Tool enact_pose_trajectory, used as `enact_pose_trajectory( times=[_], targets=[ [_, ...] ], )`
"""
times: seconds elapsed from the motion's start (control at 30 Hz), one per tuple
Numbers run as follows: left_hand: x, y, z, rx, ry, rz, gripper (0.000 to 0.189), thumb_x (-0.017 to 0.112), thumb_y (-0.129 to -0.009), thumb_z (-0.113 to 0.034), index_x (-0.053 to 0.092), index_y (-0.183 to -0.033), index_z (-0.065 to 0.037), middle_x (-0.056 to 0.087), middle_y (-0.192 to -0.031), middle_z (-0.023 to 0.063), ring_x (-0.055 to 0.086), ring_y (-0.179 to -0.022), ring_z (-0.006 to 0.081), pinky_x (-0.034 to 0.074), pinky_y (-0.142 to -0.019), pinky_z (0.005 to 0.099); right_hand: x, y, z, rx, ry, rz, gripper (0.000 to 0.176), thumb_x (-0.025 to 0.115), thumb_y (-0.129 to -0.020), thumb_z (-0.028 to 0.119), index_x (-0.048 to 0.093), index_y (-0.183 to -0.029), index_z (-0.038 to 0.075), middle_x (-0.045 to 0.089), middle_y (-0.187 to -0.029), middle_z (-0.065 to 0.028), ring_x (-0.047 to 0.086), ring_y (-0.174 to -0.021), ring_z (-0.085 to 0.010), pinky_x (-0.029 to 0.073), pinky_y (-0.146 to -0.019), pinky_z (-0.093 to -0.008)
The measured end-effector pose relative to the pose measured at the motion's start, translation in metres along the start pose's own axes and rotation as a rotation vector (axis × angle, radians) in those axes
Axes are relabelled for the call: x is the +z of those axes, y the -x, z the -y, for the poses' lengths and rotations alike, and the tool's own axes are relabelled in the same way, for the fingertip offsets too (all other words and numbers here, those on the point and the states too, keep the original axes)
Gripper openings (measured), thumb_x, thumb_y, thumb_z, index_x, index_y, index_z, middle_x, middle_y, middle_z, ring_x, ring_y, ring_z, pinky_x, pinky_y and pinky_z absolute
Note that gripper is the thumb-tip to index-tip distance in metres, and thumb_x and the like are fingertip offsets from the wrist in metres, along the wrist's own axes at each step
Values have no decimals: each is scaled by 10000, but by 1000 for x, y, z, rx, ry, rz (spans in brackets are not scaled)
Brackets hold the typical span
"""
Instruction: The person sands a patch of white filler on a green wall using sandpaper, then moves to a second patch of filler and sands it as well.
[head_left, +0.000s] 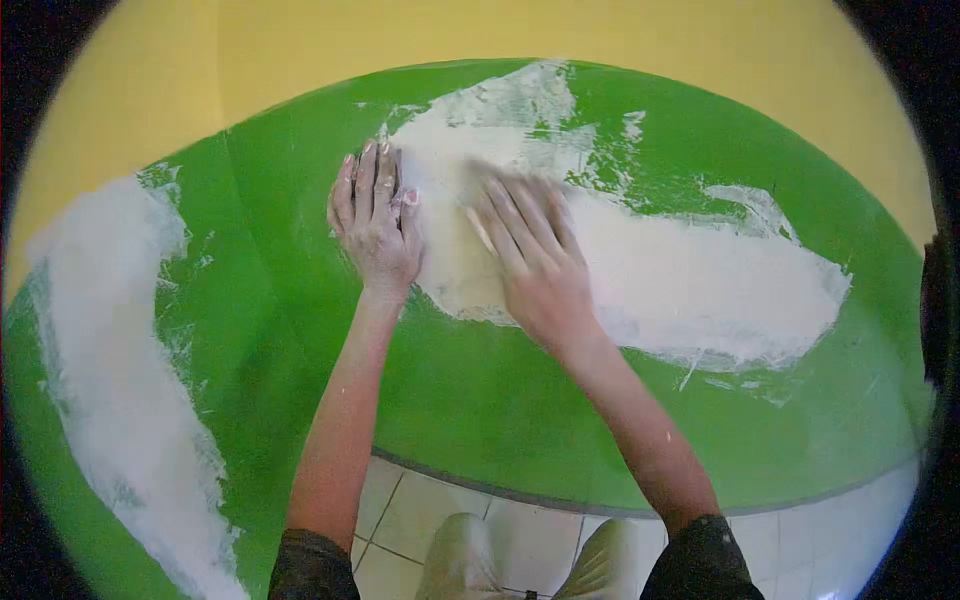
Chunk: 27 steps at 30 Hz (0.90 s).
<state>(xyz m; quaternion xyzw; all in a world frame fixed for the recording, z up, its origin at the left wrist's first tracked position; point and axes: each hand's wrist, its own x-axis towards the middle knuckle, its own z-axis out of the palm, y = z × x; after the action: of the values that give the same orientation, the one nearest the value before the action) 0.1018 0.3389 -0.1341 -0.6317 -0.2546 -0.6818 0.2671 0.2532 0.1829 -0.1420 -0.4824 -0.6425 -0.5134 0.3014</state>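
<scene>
A broad white patch of what looks like filler [700, 280] covers the middle of a green wall area [480, 400], thin and streaky at its upper edge. My left hand [378, 220] lies flat at the patch's left edge, fingers stretched upward and dusted with white. Against the patch's surface, my right hand [535, 245] has its fingers extended toward the upper left. Motion blurs those fingertips, and whether anything thin lies under that palm is hidden. Neither hand visibly grips an object.
Another white patch [110, 320] runs down the left side of the wall. Yellow paint [350, 50] borders the green above. Below, a dark strip edges the wall's foot, with pale floor tiles [540, 545] and my trouser legs [463, 555].
</scene>
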Motion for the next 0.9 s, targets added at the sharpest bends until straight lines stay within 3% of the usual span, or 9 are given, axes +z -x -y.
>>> enact_pose_trajectory(
  times=[0.13,0.23,0.27,0.37,0.5,0.63,0.77,0.87,0.9],
  targets=[
    [5,9,0,-12,-48,-10,474,486,-1001,-276,531,-1444,-113,467,-1531,71,369,-1425,324,210,-1184,490,-23,129,-12,148,66,148,469,505,-891,87,599,-1350,59,581,-1403,-131,505,-1349,-290,290,-1194,-528],
    [4,9,-4,-1,-38,-7,482,463,-1014,-266,504,-1460,-87,459,-1537,79,356,-1436,326,205,-1192,478,-14,120,-6,155,53,64,454,519,-892,98,604,-1334,39,591,-1387,-138,500,-1352,-290,292,-1188,-546],
    [3,9,-6,13,-51,2,482,463,-1014,-266,504,-1460,-87,459,-1537,79,356,-1436,326,205,-1192,478,-9,108,-7,177,-4,97,484,511,-904,96,574,-1384,66,498,-1494,-127,406,-1437,-269,206,-1223,-539],
    [4,7,-7,21,-57,5,481,440,-1027,-256,483,-1467,-65,452,-1539,94,350,-1440,331,208,-1198,459,-21,55,-2,246,-198,54,480,518,-887,72,590,-1361,46,527,-1463,-146,432,-1417,-275,230,-1211,-541],
    [6,6,-6,36,-81,-9,470,416,-1036,-240,486,-1457,-45,455,-1534,112,363,-1431,344,237,-1191,453,-24,73,-8,303,-299,-24,502,530,-868,63,589,-1367,49,537,-1453,-150,442,-1408,-281,224,-1207,-539],
    [7,8,-5,68,-89,-36,468,399,-1042,-240,487,-1452,-32,462,-1525,127,379,-1420,349,254,-1185,460,-57,154,-52,433,-75,-48,519,484,-919,77,535,-1435,87,412,-1559,-175,349,-1470,-308,129,-1236,-488],
    [8,13,-4,91,-99,-46,471,392,-1048,-249,480,-1454,-27,461,-1522,134,378,-1417,354,256,-1185,466,-98,180,-116,854,246,-435,462,421,-1002,118,516,-1453,77,357,-1577,-218,291,-1487,-368,37,-1232,-541],
    [12,20,-8,-5,-102,-47,478,382,-1055,-267,476,-1458,-29,463,-1520,135,374,-1417,355,257,-1183,472,-67,161,-91,954,169,-469,473,423,-1012,169,494,-1468,67,370,-1568,-220,266,-1497,-367,39,-1223,-572],
    [11,20,-8,-11,-112,-42,476,383,-1057,-267,476,-1460,-30,464,-1518,135,373,-1418,348,256,-1182,468,-53,156,-73,810,50,-415,486,428,-1002,163,483,-1476,73,376,-1567,-211,254,-1502,-363,32,-1222,-576]
  ],
)
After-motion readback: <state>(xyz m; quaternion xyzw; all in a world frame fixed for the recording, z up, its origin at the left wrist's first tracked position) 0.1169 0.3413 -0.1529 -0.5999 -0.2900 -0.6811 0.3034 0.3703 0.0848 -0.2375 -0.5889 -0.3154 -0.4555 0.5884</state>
